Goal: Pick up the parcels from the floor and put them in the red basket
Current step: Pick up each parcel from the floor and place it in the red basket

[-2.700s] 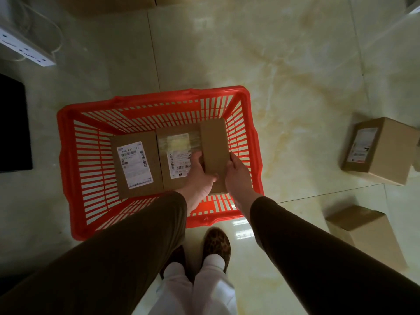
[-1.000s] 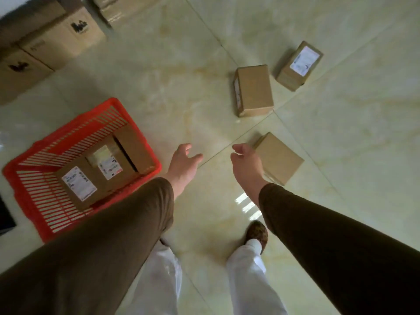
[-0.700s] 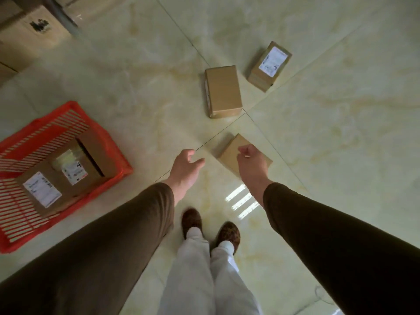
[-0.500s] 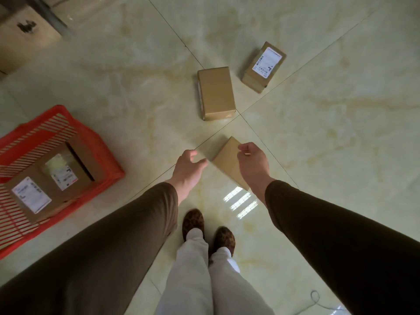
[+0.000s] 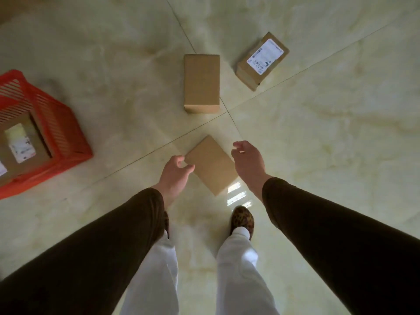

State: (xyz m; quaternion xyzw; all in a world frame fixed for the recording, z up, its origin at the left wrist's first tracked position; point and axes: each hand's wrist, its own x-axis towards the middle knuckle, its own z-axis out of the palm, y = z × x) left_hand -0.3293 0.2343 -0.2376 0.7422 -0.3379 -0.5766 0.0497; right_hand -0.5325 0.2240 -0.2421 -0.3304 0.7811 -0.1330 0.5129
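A plain brown parcel (image 5: 210, 163) lies on the tiled floor just ahead of my feet. My left hand (image 5: 175, 176) hovers at its left edge with fingers curled and apart. My right hand (image 5: 248, 162) is at its right edge, fingers spread; neither hand grips it. Farther off lie a second plain parcel (image 5: 201, 83) and a third parcel (image 5: 262, 60) with a white label. The red basket (image 5: 61, 135) stands at the left edge, holding labelled parcels (image 5: 20, 144).
My feet in patterned shoes (image 5: 242, 220) and white trousers stand just below the near parcel. A bright reflection (image 5: 236, 194) shines on the glossy floor beside it. Open tiled floor spreads to the right.
Since putting a parcel in the basket, I have turned right toward the floor parcels. Both hands have dropped to either side of the nearest parcel; the basket has slid to the left edge.
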